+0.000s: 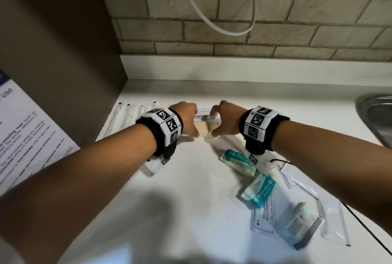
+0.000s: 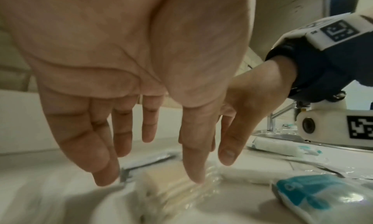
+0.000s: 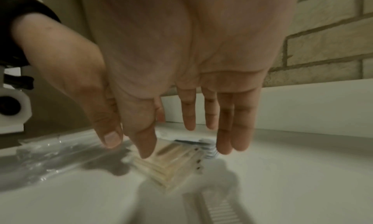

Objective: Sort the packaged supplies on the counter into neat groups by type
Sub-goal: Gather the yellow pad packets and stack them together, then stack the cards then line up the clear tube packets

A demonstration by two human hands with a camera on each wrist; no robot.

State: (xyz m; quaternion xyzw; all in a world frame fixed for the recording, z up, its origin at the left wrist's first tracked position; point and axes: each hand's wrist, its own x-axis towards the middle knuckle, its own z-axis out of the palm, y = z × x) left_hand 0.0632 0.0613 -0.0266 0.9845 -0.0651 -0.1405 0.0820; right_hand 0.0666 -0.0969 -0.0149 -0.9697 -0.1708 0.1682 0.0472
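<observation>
A stack of clear-wrapped toothbrushes with pale wooden handles [image 1: 206,124] lies on the white counter [image 1: 191,189] near the back wall. My left hand [image 1: 186,119] and right hand [image 1: 227,120] flank it, fingers straight and pointing down. In the left wrist view the left hand [image 2: 150,171] has its thumb tip on the wrapped stack [image 2: 171,187]. From the right wrist, the right hand [image 3: 184,151] hovers just over the stack [image 3: 173,168], touching or nearly so. Neither hand grips anything.
Long white wrapped packets [image 1: 123,119] lie at the left by a brown wall. Teal-and-white packets [image 1: 238,160] and clear zip bags [image 1: 301,221] are scattered at the right front. A steel sink [image 1: 377,115] sits at the right edge. A wrapped comb [image 3: 220,210] lies nearby.
</observation>
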